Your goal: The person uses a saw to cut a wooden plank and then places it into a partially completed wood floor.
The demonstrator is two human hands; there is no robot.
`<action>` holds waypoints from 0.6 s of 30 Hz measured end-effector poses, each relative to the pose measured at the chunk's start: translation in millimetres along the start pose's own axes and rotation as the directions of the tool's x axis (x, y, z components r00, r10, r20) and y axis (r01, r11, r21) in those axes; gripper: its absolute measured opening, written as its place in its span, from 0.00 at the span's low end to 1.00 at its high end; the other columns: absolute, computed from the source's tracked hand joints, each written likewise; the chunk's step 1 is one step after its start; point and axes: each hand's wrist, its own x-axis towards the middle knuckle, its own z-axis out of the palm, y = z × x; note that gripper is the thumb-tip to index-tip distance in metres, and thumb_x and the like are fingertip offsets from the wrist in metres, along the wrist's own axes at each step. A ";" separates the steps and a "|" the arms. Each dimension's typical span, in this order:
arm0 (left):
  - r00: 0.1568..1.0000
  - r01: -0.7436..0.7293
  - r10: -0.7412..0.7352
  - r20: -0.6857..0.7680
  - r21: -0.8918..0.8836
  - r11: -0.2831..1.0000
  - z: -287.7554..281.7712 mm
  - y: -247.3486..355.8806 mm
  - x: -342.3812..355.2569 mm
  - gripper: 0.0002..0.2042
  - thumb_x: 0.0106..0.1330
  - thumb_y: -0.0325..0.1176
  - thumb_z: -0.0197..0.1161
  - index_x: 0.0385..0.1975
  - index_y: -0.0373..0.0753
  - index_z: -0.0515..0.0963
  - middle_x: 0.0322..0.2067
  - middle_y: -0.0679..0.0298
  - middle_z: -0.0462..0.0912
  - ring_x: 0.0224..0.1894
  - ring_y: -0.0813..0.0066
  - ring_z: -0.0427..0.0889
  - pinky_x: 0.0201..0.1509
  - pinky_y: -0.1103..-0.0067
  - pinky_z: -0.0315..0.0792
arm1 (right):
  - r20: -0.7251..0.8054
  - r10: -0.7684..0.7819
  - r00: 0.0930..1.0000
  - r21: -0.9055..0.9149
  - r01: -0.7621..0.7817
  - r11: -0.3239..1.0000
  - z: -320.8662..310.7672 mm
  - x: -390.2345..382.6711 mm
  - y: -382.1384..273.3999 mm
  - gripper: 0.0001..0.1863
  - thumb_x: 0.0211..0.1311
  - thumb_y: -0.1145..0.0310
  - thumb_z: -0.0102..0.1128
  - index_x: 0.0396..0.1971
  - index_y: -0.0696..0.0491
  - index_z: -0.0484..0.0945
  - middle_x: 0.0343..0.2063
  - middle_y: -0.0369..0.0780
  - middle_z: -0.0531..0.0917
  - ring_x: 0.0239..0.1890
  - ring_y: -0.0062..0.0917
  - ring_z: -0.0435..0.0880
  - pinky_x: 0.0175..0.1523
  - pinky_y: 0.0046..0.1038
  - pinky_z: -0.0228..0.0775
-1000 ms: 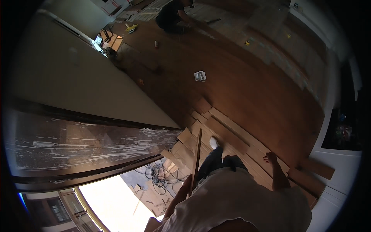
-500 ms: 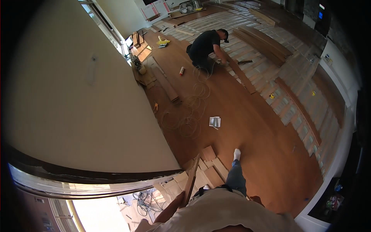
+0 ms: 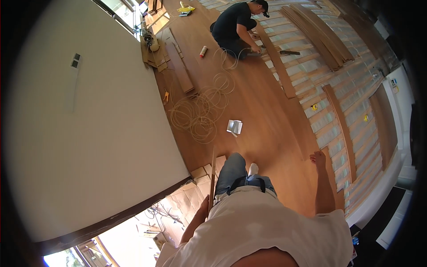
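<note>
Carrying the plank point(image 3: 212, 178) along the left side, edge-on to the view, gripped near its lower end by the left hand point(image 3: 205, 205); cannot tell how far around its hidden face. Stepping further onto the laid floor point(image 3: 275, 129), away from the tan sheets point(image 3: 189, 196) underfoot a second ago, with the left knee point(image 3: 235, 162) now bent forward, not the right leg stretched ahead as half a second earlier. Swung outward since then from low beside the body: the right hand point(image 3: 318, 159), loosely curled, with nothing visible in it. Closer now to the co-worker point(image 3: 231, 22), crouched beside the uncovered battens point(image 3: 321, 116). Still carrying, by the look of things, with no placing begun and apparently less ground left towards the unfinished strip.
</note>
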 end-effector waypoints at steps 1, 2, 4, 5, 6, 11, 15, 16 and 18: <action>1.000 -0.002 0.002 -0.001 -0.013 1.000 11.9 13.2 5.0 0.30 0.70 0.72 0.47 0.19 0.51 0.68 0.13 0.68 0.64 0.14 0.71 0.64 0.18 0.74 0.58 | 0.008 0.005 1.000 -0.014 -0.005 1.000 16.5 12.5 -13.4 0.11 0.75 0.68 0.52 0.29 0.49 0.68 0.19 0.33 0.73 0.19 0.14 0.70 0.21 0.20 0.56; 1.000 -0.002 0.001 -0.006 -0.025 1.000 23.0 28.5 10.7 0.30 0.70 0.72 0.47 0.18 0.51 0.67 0.13 0.69 0.64 0.14 0.71 0.63 0.18 0.74 0.58 | -0.021 0.013 1.000 -0.035 -0.014 0.999 34.3 24.1 -26.2 0.09 0.75 0.68 0.53 0.31 0.50 0.69 0.20 0.34 0.75 0.20 0.15 0.73 0.21 0.20 0.59; 1.000 0.005 -0.005 0.000 -0.049 0.999 44.9 58.8 26.6 0.31 0.69 0.72 0.46 0.17 0.51 0.67 0.12 0.69 0.63 0.13 0.72 0.63 0.17 0.74 0.57 | -0.051 0.029 0.998 -0.066 -0.032 0.997 55.5 52.0 -37.6 0.08 0.75 0.67 0.54 0.33 0.51 0.71 0.21 0.34 0.76 0.22 0.16 0.76 0.22 0.20 0.61; 1.000 0.001 -0.001 0.004 -0.064 0.998 58.5 78.3 40.7 0.31 0.69 0.72 0.46 0.17 0.51 0.67 0.11 0.69 0.63 0.12 0.72 0.62 0.16 0.74 0.57 | 0.076 0.034 0.997 -0.100 -0.026 0.995 64.3 64.6 -34.5 0.08 0.76 0.66 0.55 0.35 0.51 0.72 0.23 0.36 0.79 0.23 0.18 0.78 0.24 0.20 0.64; 1.000 -0.002 0.002 0.009 -0.081 0.997 67.4 97.4 50.9 0.31 0.69 0.72 0.46 0.16 0.52 0.67 0.11 0.69 0.62 0.12 0.72 0.62 0.16 0.75 0.57 | 0.201 0.039 0.979 -0.127 -0.013 0.992 75.7 77.8 -31.1 0.08 0.76 0.64 0.56 0.38 0.52 0.73 0.25 0.37 0.81 0.24 0.20 0.81 0.25 0.21 0.68; 0.997 0.082 -0.080 0.018 -0.199 0.976 116.0 201.6 82.7 0.32 0.69 0.73 0.46 0.13 0.53 0.65 0.09 0.71 0.60 0.10 0.72 0.60 0.13 0.75 0.55 | 0.343 0.363 0.866 -0.413 -0.208 0.887 109.3 78.8 -29.1 0.09 0.74 0.61 0.60 0.42 0.51 0.76 0.30 0.40 0.85 0.29 0.24 0.85 0.32 0.22 0.75; 0.929 0.262 -0.109 0.354 -0.420 0.869 104.5 280.8 110.6 0.28 0.70 0.66 0.48 0.16 0.50 0.66 0.10 0.70 0.62 0.10 0.73 0.61 0.16 0.74 0.55 | 0.235 0.427 0.873 -0.468 -0.283 0.837 153.7 65.2 -68.7 0.10 0.74 0.60 0.59 0.43 0.51 0.78 0.30 0.38 0.86 0.29 0.24 0.85 0.33 0.25 0.76; 0.890 0.295 -0.048 0.453 -0.493 0.819 104.0 302.6 120.2 0.27 0.70 0.64 0.49 0.18 0.49 0.68 0.11 0.69 0.64 0.11 0.73 0.62 0.16 0.73 0.56 | 0.253 0.426 0.869 -0.471 -0.274 0.839 161.6 73.1 -75.3 0.10 0.74 0.60 0.59 0.43 0.51 0.78 0.30 0.38 0.86 0.29 0.24 0.85 0.33 0.25 0.76; 0.772 0.281 0.180 0.610 -0.581 0.764 106.7 335.1 138.8 0.24 0.69 0.61 0.52 0.28 0.45 0.76 0.13 0.66 0.68 0.13 0.70 0.67 0.18 0.71 0.62 | 0.155 0.566 0.809 -0.608 -0.374 0.700 169.2 105.2 -88.7 0.13 0.76 0.61 0.55 0.48 0.55 0.77 0.37 0.46 0.88 0.36 0.31 0.88 0.43 0.31 0.82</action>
